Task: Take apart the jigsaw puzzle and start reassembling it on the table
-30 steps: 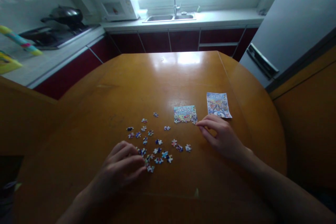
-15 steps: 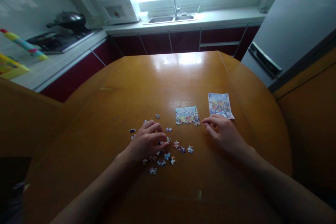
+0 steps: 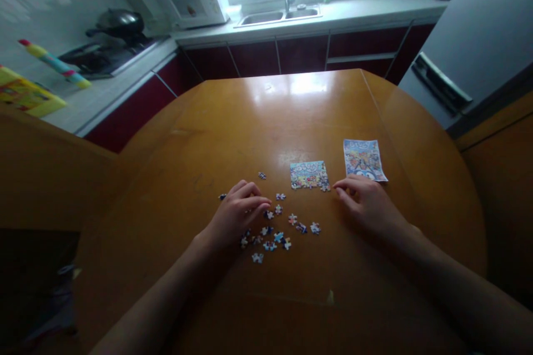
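Observation:
A partly assembled jigsaw puzzle (image 3: pixel 308 173) lies on the table, its top edge straight and its bottom edge uneven. My right hand (image 3: pixel 368 202) rests just right of it, thumb and forefinger slightly apart by the lower right corner, with nothing visible between them. Loose puzzle pieces (image 3: pixel 278 237) are scattered to the lower left of the assembled part. Over their left side is my left hand (image 3: pixel 239 213), fingers loosely curled and a little apart, covering some pieces. I see no piece in it. A printed picture sheet (image 3: pixel 362 156) lies behind my right hand, its lower edge partly covered.
The wooden table (image 3: pixel 233 127) has rounded sides. Beyond it are a counter with a sink (image 3: pixel 262 18), a microwave (image 3: pixel 192 5) and, at left, a stove with a wok (image 3: pixel 119 23). A refrigerator (image 3: pixel 470 39) stands at right.
The view has shifted, so the table things appear further right and higher. My left thumb and forefinger have drawn closer together, uncovering some pieces. My right hand keeps its place beside the puzzle.

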The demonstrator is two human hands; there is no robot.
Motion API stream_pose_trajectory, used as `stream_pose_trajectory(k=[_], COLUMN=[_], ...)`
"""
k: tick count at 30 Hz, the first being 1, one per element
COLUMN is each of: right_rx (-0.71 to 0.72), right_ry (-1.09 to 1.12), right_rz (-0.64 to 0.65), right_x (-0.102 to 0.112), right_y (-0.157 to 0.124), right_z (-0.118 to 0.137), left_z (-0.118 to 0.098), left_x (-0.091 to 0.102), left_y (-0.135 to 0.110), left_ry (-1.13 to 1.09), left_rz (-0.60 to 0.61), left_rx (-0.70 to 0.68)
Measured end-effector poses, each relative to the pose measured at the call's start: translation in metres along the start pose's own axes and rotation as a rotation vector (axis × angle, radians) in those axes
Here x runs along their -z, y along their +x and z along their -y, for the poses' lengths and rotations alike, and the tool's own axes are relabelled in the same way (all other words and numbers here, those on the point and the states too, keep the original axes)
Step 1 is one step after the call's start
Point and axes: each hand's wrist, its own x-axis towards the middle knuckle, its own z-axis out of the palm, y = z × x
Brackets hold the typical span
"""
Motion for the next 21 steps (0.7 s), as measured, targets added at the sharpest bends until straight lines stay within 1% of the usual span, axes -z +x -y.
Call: stream_pose_trajectory(k=[4,9,14,17,21], right_rx=[0.032,0.108,0.179,0.205,0.225], right_ry=[0.035,0.045,0.048,0.036,-0.039], right_rz=[0.038,0.098,0.151,0.149,0.137], right_x=[-0.004,-0.015,-0.028,-0.040,-0.056], right_y=[-0.002,-0.007,-0.014,-0.017,-0.021], right_z=[0.002,0.010,0.025,0.035,0.048], left_z=[-0.009,-0.017,-0.017,-0.017,-0.017], left_x=[0.006,0.001,-0.003,-0.002,-0.002], left_y=[-0.014,-0.028,-0.029,-0.029,-0.031], left_ry=[0.026,0.062,0.047,0.043,0.032], left_rz=[-0.049,-0.092,-0.108,-0.119,-0.111], left_rx=[0.052,0.069,0.033,0.023,0.030])
